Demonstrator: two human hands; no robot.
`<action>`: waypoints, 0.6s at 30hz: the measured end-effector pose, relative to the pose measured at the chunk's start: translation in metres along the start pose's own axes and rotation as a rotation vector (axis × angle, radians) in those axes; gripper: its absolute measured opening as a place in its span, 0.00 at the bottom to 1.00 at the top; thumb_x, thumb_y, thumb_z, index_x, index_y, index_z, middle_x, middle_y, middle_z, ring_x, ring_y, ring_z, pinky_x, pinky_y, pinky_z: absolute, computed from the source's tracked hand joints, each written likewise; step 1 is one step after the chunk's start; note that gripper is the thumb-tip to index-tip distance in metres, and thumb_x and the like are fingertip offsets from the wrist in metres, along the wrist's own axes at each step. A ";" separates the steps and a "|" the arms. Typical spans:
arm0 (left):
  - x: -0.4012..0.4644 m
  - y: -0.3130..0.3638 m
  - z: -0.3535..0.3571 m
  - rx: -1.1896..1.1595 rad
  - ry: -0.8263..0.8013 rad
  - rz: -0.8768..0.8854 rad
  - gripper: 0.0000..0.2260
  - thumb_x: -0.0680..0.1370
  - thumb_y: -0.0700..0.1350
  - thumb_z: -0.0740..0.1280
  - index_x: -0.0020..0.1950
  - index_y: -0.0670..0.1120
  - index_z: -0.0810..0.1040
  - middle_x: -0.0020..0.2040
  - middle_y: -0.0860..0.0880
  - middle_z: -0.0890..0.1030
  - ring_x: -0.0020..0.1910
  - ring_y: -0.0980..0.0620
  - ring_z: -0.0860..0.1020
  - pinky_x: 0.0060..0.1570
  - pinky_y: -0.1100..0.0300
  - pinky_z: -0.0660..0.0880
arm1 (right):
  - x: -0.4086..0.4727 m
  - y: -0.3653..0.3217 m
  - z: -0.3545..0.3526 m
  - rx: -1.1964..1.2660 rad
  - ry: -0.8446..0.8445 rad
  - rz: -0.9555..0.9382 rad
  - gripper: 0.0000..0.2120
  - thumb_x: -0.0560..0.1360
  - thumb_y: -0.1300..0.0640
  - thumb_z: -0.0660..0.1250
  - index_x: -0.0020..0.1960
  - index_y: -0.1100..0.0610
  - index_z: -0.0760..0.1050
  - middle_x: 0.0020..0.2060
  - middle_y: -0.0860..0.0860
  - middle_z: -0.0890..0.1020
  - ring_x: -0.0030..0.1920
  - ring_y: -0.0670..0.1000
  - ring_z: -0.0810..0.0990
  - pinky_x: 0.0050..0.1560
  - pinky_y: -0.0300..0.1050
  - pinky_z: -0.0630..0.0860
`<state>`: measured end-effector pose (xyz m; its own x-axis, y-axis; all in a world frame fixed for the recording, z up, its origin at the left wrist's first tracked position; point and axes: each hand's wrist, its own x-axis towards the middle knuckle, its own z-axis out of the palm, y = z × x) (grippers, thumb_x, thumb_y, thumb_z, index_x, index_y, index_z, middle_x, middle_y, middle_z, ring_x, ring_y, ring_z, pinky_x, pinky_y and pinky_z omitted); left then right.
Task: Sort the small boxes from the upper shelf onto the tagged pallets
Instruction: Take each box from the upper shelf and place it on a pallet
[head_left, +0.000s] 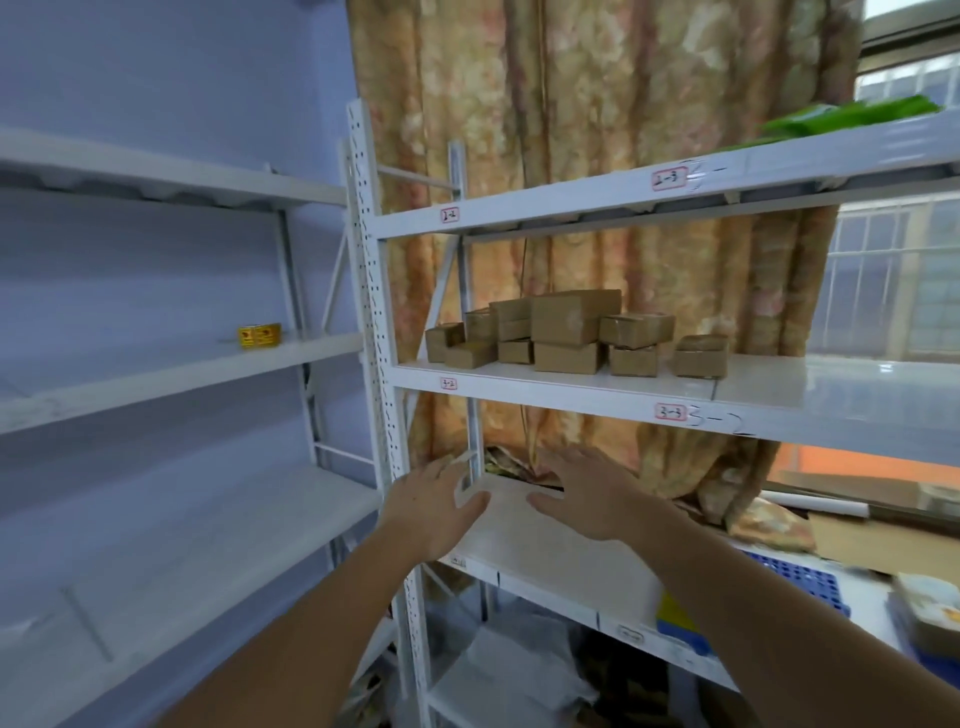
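On the middle shelf (571, 382) of the white rack, we note the small boxes (566, 335) piled together. Below them, we hold left hand (441, 506) and right hand (592, 496) out, fingers released, grasping nothing.

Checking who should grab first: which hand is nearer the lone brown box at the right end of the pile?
Right. The right hand is below the lone box, slightly to its left; the left hand is below too, but much farther left.
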<state>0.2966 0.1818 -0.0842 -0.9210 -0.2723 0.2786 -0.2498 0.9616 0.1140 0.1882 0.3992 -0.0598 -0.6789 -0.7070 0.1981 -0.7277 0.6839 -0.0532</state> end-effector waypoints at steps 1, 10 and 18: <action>0.003 -0.011 -0.002 -0.014 0.019 -0.003 0.32 0.81 0.69 0.51 0.81 0.55 0.63 0.80 0.51 0.66 0.76 0.47 0.67 0.75 0.47 0.64 | 0.009 -0.005 0.002 -0.008 0.001 -0.004 0.37 0.81 0.31 0.52 0.83 0.48 0.52 0.83 0.51 0.55 0.82 0.57 0.54 0.80 0.56 0.54; 0.060 -0.072 0.011 -0.088 0.134 -0.046 0.25 0.83 0.65 0.53 0.75 0.56 0.71 0.71 0.54 0.75 0.68 0.51 0.72 0.69 0.53 0.69 | 0.104 -0.023 0.017 -0.031 0.046 -0.043 0.36 0.81 0.32 0.52 0.82 0.49 0.55 0.81 0.53 0.62 0.80 0.58 0.60 0.78 0.56 0.58; 0.165 -0.102 0.030 -0.123 0.241 -0.021 0.23 0.83 0.64 0.53 0.69 0.53 0.74 0.64 0.53 0.77 0.63 0.51 0.75 0.63 0.53 0.71 | 0.215 0.003 0.030 0.003 0.081 -0.066 0.35 0.82 0.34 0.54 0.84 0.49 0.52 0.83 0.52 0.54 0.82 0.55 0.53 0.80 0.52 0.51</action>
<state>0.1608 0.0396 -0.0781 -0.8147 -0.3072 0.4918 -0.2165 0.9479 0.2336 0.0377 0.2441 -0.0463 -0.6192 -0.7335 0.2801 -0.7710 0.6355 -0.0402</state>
